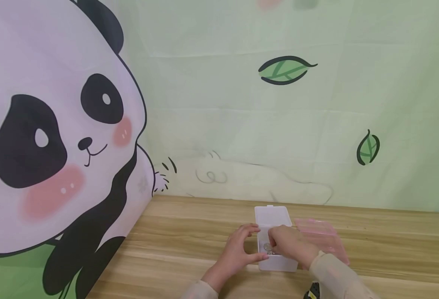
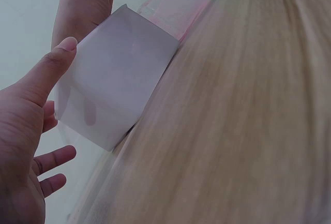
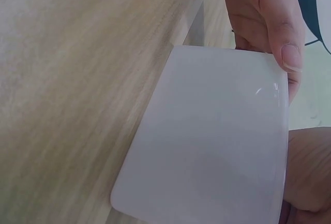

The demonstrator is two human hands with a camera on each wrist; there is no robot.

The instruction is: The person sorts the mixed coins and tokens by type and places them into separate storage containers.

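Head view: left hand (image 1: 237, 250) touches box (image 1: 278, 263), fingers spread; right hand (image 1: 292, 243) dips inside, its pinch I cannot tell. Box seems light, stiff; hold its walls (image 2: 116, 63).

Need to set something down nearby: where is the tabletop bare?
Bare tabletop lies left of the left hand, up to the panda print, and right of the pink box. Crowded: the middle, with the right hand reaching into the white box and a dark object near the right sleeve.
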